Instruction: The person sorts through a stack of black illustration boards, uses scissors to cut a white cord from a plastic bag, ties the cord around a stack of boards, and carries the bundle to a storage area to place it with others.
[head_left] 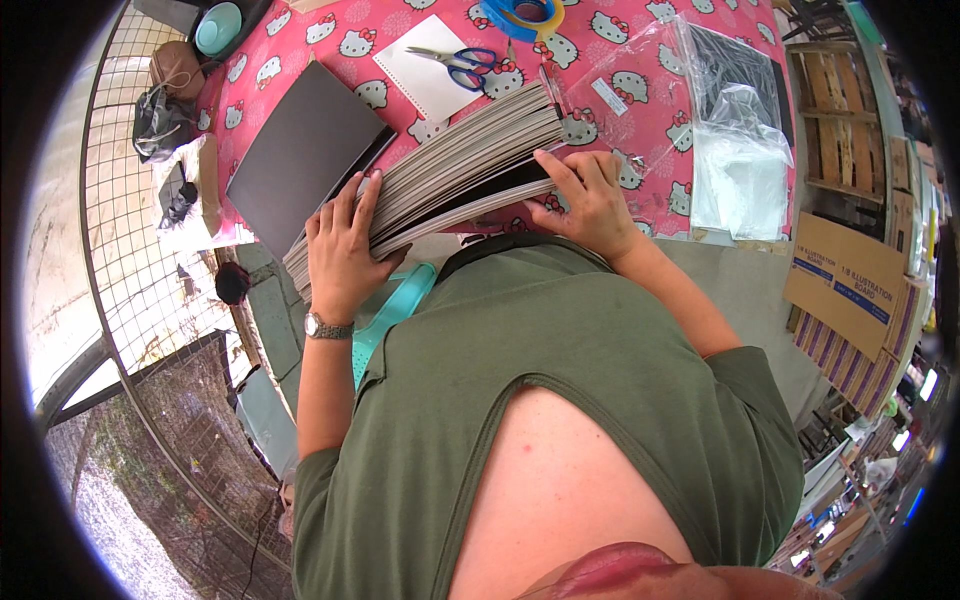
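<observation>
A thick stack of thin grey-white boards (470,150) stands on edge at the front of the table, close to my body. My left hand (342,235) grips its left end, fingers laid over the upper edges and thumb on the near side. At the right end, my right hand (590,200) holds the nearest boards between thumb and fingers. A dark gap shows between these nearest boards and the rest, with a black surface (495,180) inside. To the left lies a pile of black boards (310,150), just beyond my left hand.
A pink patterned cloth (275,45) covers the table. Blue-handled scissors (468,75) lie on a white notepad (415,95), near a blue tape roll (520,18). Clear plastic bags (740,165) lie at right. A turquoise plastic chair (375,325) is below the table edge; cardboard (840,270) stands far right.
</observation>
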